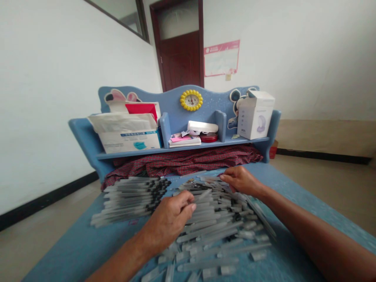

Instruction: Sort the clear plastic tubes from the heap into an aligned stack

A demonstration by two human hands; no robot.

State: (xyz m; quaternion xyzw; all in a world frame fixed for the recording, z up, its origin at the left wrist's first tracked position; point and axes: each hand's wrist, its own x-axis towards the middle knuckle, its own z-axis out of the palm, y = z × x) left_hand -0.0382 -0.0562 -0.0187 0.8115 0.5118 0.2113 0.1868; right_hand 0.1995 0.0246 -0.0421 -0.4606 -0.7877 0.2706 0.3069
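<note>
A loose pile of translucent pen barrels and caps (210, 231) spreads over the blue desk, with thin dark-tipped pieces among it toward the back. My left hand (172, 215) is above the left side of this pile, its fingers curled and the thumb close to the index finger. Whatever may be between them is hidden. At the pile's back right, my right hand (242, 181) is closed in a pinch over the thin pieces; I cannot make out what is in it. Left of the pile lies a neater stack of translucent pens with black ends (129, 199), partly behind my left hand.
A crumpled red plaid cloth (182, 160) lies under the desk's shelf (132, 154). On the shelf are a face-mask box (126, 135), booklets (184, 141), a red round case (209, 137) and a white box (255, 117). A yellow flower clock (191, 100) is on the backboard.
</note>
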